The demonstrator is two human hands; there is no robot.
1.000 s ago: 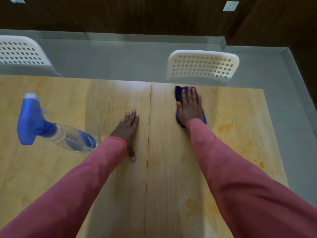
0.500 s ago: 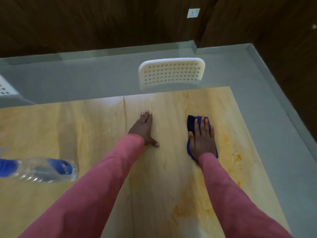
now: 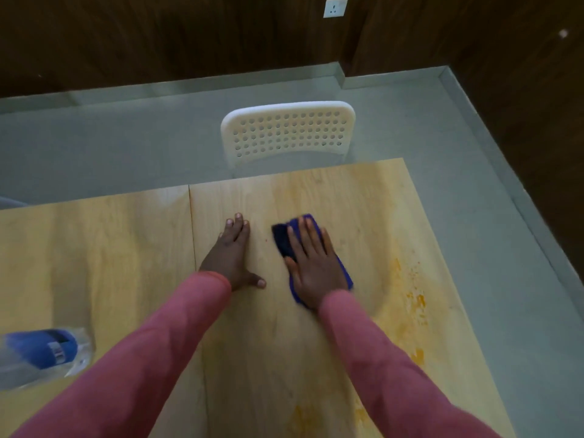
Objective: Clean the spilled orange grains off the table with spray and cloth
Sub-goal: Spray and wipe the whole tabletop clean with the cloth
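Observation:
My right hand [image 3: 313,263] lies flat with straight fingers on a blue cloth [image 3: 282,241], pressing it onto the light wooden table [image 3: 110,248]. My left hand [image 3: 232,254] rests flat on the table just left of the cloth, fingers straight, thumb out. Orange grains and smears [image 3: 415,298] spread over the table's right part, to the right of the cloth, with more orange stain [image 3: 300,418] near the front. A clear spray bottle with a blue label [image 3: 41,352] lies on its side at the left edge of view; its head is out of frame.
A white perforated chair [image 3: 287,132] stands at the table's far edge, just beyond my hands. Grey floor [image 3: 474,200] surrounds the table on the far and right sides. A dark wood wall with a socket [image 3: 335,7] stands behind. A seam [image 3: 194,248] divides the tabletop.
My right hand slid the cloth left, closer to my left hand. The view shifted right, so the spray bottle sits further into the left edge.

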